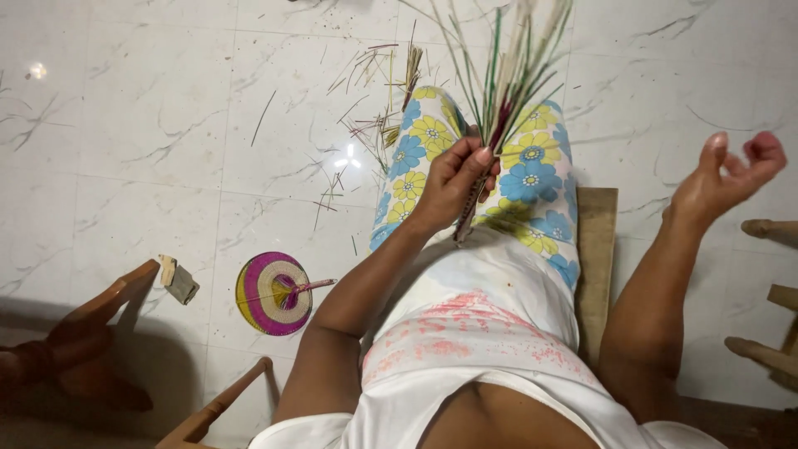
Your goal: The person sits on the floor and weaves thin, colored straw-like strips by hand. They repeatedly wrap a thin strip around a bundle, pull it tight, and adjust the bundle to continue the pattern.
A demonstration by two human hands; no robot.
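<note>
- Looking down through the head view, the left hand (453, 179) has its fingers (482, 156) closed round a bundle of reed stalks (507, 79), gripped low on the bundle, above the person's lap.
- The stalks are green, pale and dark red; they fan upward and outward from the fist, while the short butt ends poke out beneath it, towards the flowered leggings (532, 179).
- Right of the bundle and well apart from it, the right hand (727, 175) is raised in the air, fingers loosely curled and part open, holding nothing.
- Left of the bundle, loose stalk scraps (366, 116) are scattered on the white marble floor (150, 125).
- Further down and left of the bundle lie a round woven disc (273, 293) in purple, pink and yellow, and a small block-like object (179, 281) beside it.
- Risk, as a judgement: only one hand holds the bundle, so outer stalks could slide free and join the scraps, since the splayed tops pull unevenly.
- Thin stalks could also kink where the fist pinches them.
</note>
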